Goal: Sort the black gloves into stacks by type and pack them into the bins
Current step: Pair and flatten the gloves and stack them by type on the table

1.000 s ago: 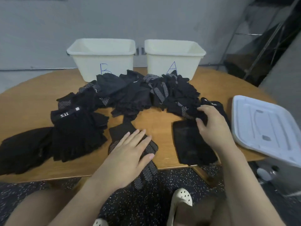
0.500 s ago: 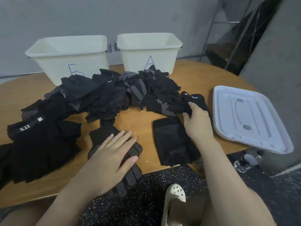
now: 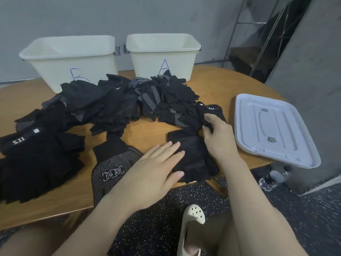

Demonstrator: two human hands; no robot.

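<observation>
A heap of mixed black gloves [image 3: 118,102] stretches across the wooden table [image 3: 212,85] in front of two cream bins, one marked B [image 3: 70,58] and one marked A [image 3: 162,52]. My right hand [image 3: 217,137] pinches a 5.11 fingerless glove [image 3: 210,111] at the heap's right end. My left hand [image 3: 153,172] is flat, fingers straight, reaching from a dotted glove [image 3: 112,167] onto a plain fingerless glove [image 3: 193,156] at the table's front edge. A stack of 5.11 gloves [image 3: 36,159] lies at the left.
A pale grey lid [image 3: 273,128] lies at the table's right edge, beside a grey pillar. Both bins look empty from here. Below the table edge are my knees, a cream clog [image 3: 191,224] and speckled dark floor.
My left hand has slid right, off the dotted glove and onto the plain fingerless glove. My right hand keeps its pinch on the 5.11 glove. The view has shifted right.
</observation>
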